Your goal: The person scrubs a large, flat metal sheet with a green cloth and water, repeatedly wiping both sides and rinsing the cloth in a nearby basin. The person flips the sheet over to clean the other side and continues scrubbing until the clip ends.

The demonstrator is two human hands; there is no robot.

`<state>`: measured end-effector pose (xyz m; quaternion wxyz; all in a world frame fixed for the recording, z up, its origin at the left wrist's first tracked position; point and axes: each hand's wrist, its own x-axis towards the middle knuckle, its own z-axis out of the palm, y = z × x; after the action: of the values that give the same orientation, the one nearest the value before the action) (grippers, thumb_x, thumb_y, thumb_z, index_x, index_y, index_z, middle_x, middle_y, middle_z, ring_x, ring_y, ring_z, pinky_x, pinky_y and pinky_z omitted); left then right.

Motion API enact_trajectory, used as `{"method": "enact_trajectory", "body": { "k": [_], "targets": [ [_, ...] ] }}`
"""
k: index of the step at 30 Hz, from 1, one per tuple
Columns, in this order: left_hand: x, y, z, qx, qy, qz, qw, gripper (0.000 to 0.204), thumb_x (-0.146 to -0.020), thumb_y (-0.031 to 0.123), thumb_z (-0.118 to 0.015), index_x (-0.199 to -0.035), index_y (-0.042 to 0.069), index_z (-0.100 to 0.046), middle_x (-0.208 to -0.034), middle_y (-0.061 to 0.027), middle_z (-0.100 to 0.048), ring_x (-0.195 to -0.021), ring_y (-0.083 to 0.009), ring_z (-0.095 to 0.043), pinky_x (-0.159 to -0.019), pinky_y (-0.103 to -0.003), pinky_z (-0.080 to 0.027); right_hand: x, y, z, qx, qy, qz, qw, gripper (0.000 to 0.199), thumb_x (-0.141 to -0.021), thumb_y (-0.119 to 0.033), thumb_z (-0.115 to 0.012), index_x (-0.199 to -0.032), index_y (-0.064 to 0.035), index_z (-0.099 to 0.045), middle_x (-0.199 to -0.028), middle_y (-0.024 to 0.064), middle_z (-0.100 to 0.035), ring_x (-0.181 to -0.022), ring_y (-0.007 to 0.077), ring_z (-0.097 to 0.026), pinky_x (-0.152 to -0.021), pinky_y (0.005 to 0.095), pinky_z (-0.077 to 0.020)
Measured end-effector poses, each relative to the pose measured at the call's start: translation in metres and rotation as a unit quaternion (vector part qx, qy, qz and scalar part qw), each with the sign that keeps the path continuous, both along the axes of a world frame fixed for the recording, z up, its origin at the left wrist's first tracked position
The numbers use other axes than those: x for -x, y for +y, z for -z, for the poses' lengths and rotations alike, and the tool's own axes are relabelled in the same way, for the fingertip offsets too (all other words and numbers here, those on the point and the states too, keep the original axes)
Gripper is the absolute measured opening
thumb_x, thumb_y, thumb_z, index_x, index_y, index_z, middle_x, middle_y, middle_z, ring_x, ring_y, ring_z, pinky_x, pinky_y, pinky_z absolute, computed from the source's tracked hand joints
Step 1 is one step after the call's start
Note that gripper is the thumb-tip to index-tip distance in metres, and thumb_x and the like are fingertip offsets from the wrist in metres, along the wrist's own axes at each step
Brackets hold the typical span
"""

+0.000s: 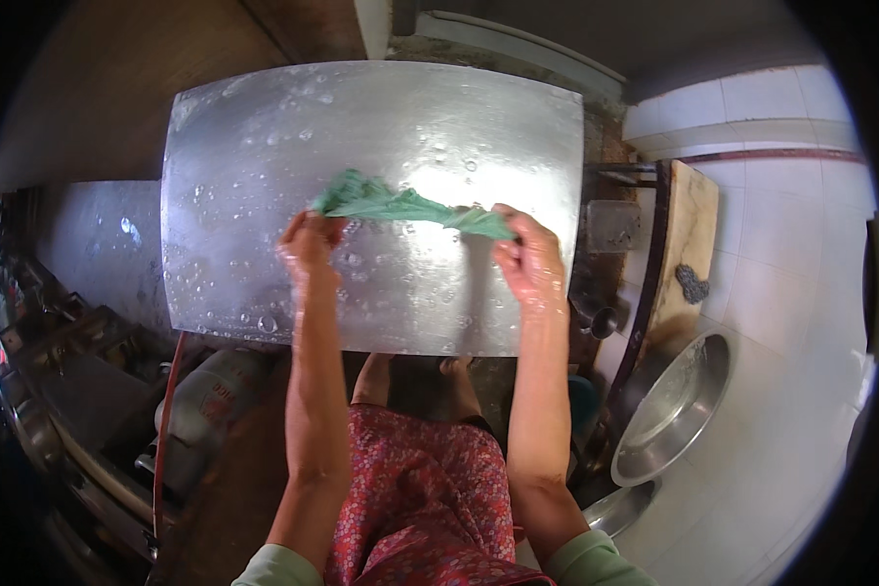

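A wet green cloth (400, 205) is stretched between my two hands above a shiny metal tabletop (254, 146). My left hand (310, 244) is closed on the cloth's left end, where it bunches up in folds. At the other end my right hand (532, 256) pinches the cloth, which looks twisted there. Both hands and forearms glisten with water. Drops and soapy bubbles are scattered over the metal surface, thickest on its left side. A dark reflection shows on the metal below the cloth's right half.
To the right stands a marble-topped ledge (689, 244) with a dark scouring pad (691, 284) on it. A large steel basin (676, 410) leans below that. On the left are a grey gas cylinder (205, 415), a red hose (171, 430) and a stove area (78, 376).
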<state>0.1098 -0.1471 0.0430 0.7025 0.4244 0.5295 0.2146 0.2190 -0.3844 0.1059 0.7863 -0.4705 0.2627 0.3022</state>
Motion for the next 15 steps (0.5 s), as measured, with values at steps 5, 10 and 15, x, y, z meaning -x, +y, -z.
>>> {"method": "enact_trajectory", "body": {
  "k": [5, 10, 15],
  "targets": [
    [-0.002, 0.009, 0.019, 0.187, -0.208, 0.039, 0.959, 0.017, -0.092, 0.015, -0.054, -0.102, 0.003, -0.059, -0.089, -0.0055, -0.065, -0.082, -0.0169, -0.063, -0.076, -0.033, -0.050, -0.006, -0.082, 0.014, 0.118, -0.039, 0.084, 0.989, 0.019, -0.079, 0.000, -0.053, -0.093, 0.0060, -0.064, -0.067, 0.0029, -0.053, -0.048, 0.0074, -0.039, -0.043, 0.0229, -0.0321],
    [-0.067, -0.102, -0.058, 0.327, -0.118, 0.075, 0.935, 0.022, -0.093, 0.025, -0.055, -0.102, 0.005, -0.058, -0.085, 0.0003, -0.061, -0.075, -0.0143, -0.058, -0.072, -0.031, -0.050, 0.031, -0.132, 0.056, 0.380, -0.224, -0.188, 0.878, 0.032, -0.075, -0.005, -0.061, -0.105, -0.0008, -0.067, -0.102, 0.0171, -0.065, -0.092, 0.0236, -0.064, -0.081, 0.0320, -0.0509],
    [-0.057, -0.134, -0.055, 0.380, -0.156, 0.299, 0.862, 0.035, -0.094, 0.030, -0.055, -0.118, 0.004, -0.055, -0.085, -0.0022, -0.059, -0.077, -0.0156, -0.058, -0.070, -0.031, -0.050, 0.027, -0.058, 0.046, 0.177, -0.155, -0.228, 0.945, 0.072, -0.078, -0.013, -0.064, -0.141, 0.0019, -0.032, -0.136, 0.0242, -0.044, -0.121, 0.0310, -0.048, -0.100, 0.0354, -0.0378]
  ]
}}
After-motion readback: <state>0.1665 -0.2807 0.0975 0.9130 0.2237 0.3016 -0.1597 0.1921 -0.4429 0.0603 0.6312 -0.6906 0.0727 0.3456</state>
